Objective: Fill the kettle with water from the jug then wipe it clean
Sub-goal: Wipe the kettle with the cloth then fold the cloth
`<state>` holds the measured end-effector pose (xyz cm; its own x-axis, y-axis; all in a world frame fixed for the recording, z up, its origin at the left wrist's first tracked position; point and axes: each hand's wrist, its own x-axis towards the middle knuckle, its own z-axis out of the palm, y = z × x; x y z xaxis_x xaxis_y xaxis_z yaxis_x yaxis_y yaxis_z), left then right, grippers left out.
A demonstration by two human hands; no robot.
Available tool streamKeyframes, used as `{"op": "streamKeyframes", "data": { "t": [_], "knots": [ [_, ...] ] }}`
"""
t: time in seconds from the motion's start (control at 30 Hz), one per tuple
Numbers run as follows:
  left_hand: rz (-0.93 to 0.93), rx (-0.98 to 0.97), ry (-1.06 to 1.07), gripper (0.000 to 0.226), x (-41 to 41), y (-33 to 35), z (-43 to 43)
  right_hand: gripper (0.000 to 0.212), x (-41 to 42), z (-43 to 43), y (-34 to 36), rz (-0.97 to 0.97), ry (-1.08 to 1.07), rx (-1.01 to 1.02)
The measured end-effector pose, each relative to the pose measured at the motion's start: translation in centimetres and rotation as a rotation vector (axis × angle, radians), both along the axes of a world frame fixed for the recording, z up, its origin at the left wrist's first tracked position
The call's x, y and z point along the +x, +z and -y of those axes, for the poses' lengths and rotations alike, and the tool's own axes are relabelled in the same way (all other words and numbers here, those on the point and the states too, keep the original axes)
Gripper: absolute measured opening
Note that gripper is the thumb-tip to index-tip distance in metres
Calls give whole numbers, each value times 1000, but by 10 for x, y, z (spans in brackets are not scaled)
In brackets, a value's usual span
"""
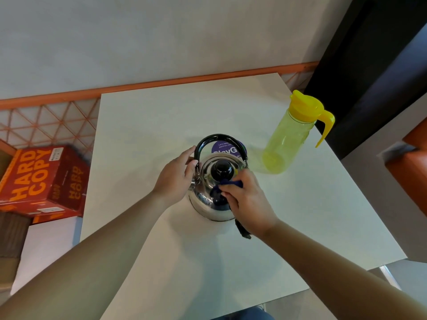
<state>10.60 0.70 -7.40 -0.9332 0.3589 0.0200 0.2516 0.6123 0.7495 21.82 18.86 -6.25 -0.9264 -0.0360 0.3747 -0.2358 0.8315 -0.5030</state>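
Note:
A shiny steel kettle [205, 199] with a black lid knob and a raised black handle stands at the middle of the white table [147, 125]. My left hand [176, 176] rests against the kettle's left side, at the base of the handle. My right hand [245, 202] presses a dark blue cloth [217, 196] onto the kettle's top and right side; a dark end of the cloth hangs below my wrist. A yellow see-through jug [291, 137] with a yellow lid and handle stands upright to the right, apart from the kettle.
A round purple sticker [227, 146] lies on the table behind the kettle. An orange cardboard box [44, 181] sits on the floor to the left. An orange-trimmed wall runs behind the table, and a dark panel and an orange seat stand at the right.

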Motion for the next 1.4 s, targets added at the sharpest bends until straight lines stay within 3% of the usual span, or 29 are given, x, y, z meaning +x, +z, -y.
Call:
{"op": "streamKeyframes", "data": {
  "t": [0.1,0.23,0.4,0.53,0.6,0.7,0.8,0.97,1.03,1.13,1.27,1.4],
  "knots": [
    [-19,-11,-1,43,0,1,1,12,-22,22,8,-101,-33,131],
    [-12,-9,-18,43,0,3,1,14,-33,41,7,-94,-72,274],
    [0,-9,-9,43,0,3,1,10,-8,18,-2,-85,78,300],
    [-8,-50,-2,46,3,9,3,13,6,5,1,68,57,157],
    [-170,-49,111,46,17,12,8,12,5,2,7,94,7,9],
    [-350,78,270,29,64,8,17,14,4,2,16,56,-6,-195],
    [-97,282,217,11,110,6,14,17,7,9,25,53,68,-300],
    [421,683,110,23,124,18,-4,15,12,26,28,147,287,-323],
    [402,574,185,13,119,18,-1,18,9,24,31,168,324,-301],
    [385,371,294,15,104,4,14,23,-9,9,41,102,253,-265],
    [390,71,203,28,85,-12,31,23,-36,-11,44,129,88,-58],
    [362,40,201,48,70,-10,17,25,-46,-12,39,201,115,51]
  ]
}}
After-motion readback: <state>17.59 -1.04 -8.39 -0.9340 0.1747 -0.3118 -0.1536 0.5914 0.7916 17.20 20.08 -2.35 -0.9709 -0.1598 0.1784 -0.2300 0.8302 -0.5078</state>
